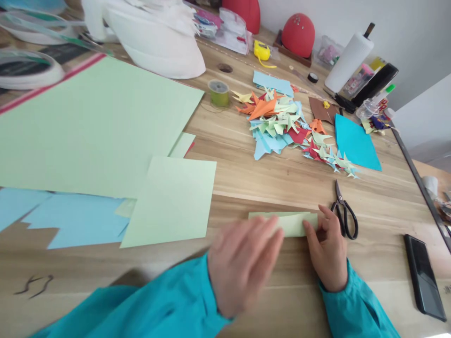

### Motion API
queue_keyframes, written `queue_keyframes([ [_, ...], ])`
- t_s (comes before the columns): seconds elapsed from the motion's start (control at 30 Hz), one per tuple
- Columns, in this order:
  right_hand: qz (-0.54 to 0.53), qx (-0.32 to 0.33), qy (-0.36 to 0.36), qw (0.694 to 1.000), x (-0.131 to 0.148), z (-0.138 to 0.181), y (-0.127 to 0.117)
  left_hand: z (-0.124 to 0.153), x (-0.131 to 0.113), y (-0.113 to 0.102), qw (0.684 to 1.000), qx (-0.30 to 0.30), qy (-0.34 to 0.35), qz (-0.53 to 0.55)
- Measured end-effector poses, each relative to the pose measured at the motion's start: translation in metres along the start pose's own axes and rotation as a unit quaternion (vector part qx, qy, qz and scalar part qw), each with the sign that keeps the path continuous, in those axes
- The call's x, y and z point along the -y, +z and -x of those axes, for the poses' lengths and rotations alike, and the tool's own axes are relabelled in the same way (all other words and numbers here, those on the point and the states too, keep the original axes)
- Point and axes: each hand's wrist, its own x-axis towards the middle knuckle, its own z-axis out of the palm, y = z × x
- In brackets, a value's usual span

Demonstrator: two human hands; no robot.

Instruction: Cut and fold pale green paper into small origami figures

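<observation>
From here I have the folded pale green paper (293, 226) lying on the surface (282, 291), well in from the right edge. My left hand (243, 263), blurred, is over its left part with fingers stretched and nearly together; I can't tell whether they touch or hold it. My right hand (327, 253) has its thumb across the paper's right end and the forefinger parted from it; I can't tell whether they pinch. Scissors (340, 202) lie just beside that hand.

Along the far edge I see a shallow wooden tray (295, 57) with a red dome (299, 35) sitting in it. To its right a clear bag (326, 41) contains something pink. Toward the far right corner, a see-through case (353, 85) contains small pink and red things I can't make out. Near that corner stands a clear cup (366, 110); a green-tipped pen (384, 95) is in or just behind it, I can't tell which. At the far edge left of the tray, a clear packet (234, 28) encloses something whitish.
</observation>
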Motion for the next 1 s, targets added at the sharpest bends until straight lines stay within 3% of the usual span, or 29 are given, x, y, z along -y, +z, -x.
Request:
queue_keyframes([
  [0.1, -0.015, -0.006, -0.01, 1.0, 0.002, 0.0, 0.0, 0.009, -0.018, 0.003, 0.994, 0.051, 0.095, 0.004],
  [0.37, -0.025, -0.007, 0.006, 1.0, 0.004, 0.002, -0.001, 0.023, -0.022, 0.025, 0.976, 0.197, 0.025, -0.095],
  [0.63, 0.01, -0.037, 0.017, 0.999, 0.005, 0.003, -0.003, 0.023, -0.027, 0.022, 0.966, 0.244, -0.014, -0.086],
  [1.0, 0.038, -0.029, -0.006, 0.999, 0.0, 0.003, -0.002, 0.02, -0.027, 0.02, 0.963, 0.252, -0.028, -0.095],
])
